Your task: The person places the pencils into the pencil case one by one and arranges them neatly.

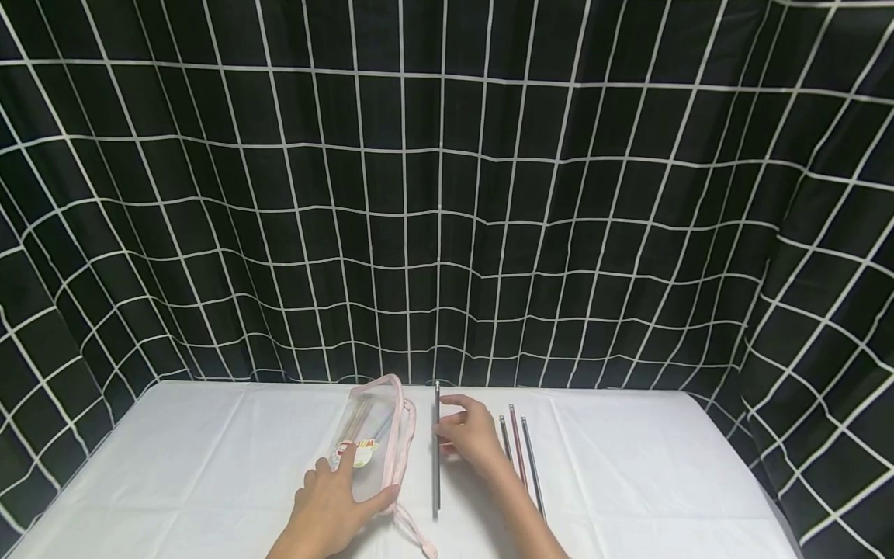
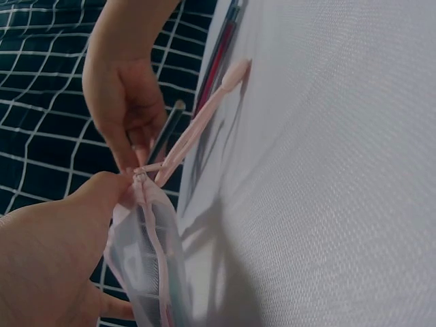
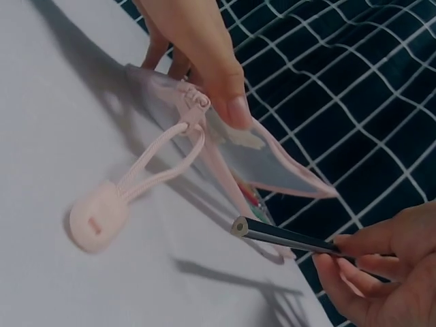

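Note:
My left hand (image 1: 324, 505) grips a see-through mesh pencil pouch (image 1: 374, 480) with pink trim, its thumb at the zipper edge and its fingers on the side with the label (image 1: 364, 453). Slim pencils (image 1: 358, 419) show through the mesh. The zipper side faces right, and in the right wrist view a pink cord with a plastic pull (image 3: 99, 221) hangs from the zipper. Just right of the pouch, my right hand (image 1: 471, 435) pinches a dark pencil (image 1: 437, 466) between thumb and fingers. Its blunt, unsharpened end (image 3: 240, 227) points toward me, over the table.
Right of the pouch, partly behind my right forearm, lie a dark pencil (image 1: 506, 439), a dark red pencil (image 1: 518, 442) and another dark pencil (image 1: 533, 466). They rest on a white cloth-covered table (image 1: 628, 466). A black curtain (image 1: 461, 256) with white grid lines stands behind it.

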`<state>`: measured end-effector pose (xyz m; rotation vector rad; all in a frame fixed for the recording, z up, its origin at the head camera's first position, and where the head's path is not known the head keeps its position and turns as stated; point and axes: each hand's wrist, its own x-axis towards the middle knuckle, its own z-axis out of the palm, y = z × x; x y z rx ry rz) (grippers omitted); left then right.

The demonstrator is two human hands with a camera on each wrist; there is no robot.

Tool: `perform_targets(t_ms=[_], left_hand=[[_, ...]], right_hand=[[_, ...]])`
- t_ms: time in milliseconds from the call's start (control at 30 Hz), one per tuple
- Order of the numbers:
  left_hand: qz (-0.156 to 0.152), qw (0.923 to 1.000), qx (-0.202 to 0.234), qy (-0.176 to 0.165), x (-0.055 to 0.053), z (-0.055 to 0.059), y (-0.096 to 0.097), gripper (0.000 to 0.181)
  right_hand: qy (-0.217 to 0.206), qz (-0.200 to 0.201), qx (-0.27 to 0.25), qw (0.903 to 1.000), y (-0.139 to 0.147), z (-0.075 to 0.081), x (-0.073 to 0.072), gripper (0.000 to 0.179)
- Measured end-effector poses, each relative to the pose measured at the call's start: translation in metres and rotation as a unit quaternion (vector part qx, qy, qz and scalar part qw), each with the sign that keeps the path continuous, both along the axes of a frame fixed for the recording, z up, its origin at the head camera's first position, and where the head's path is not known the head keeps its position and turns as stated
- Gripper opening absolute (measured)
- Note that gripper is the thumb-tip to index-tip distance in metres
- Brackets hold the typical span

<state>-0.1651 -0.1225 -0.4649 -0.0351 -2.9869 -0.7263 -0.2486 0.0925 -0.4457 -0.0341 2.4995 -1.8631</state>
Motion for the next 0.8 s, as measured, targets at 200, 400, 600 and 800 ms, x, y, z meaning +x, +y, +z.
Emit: perform_targets(t_ms=[200, 400, 600, 800], left_hand=[[0.000, 1.0000, 0.002, 0.001, 0.000, 0.001, 0.000, 0.101], [-0.002, 1.0000, 0.001, 0.001, 0.001, 0.002, 0.000, 0.101], [-0.004, 1.0000, -0.002, 0.007, 0.001, 0.001, 0.000, 0.100], [-0.003, 1.0000, -0.001, 0.004, 0.000, 0.000, 0.000, 0.101]], right_hand=[[0.005, -0.004, -0.026, 0.9996, -0.007, 0.002, -0.001, 0.054], [0.007, -0.012, -0.045, 0.9989, -0.013, 0.001, -0.002, 0.055], [0.008, -0.023, -0.054, 0.9982, -0.017, -0.001, -0.004, 0.056], [0.021, -0.026, -0.052, 0.9981, -0.020, -0.004, -0.004, 0.061]])
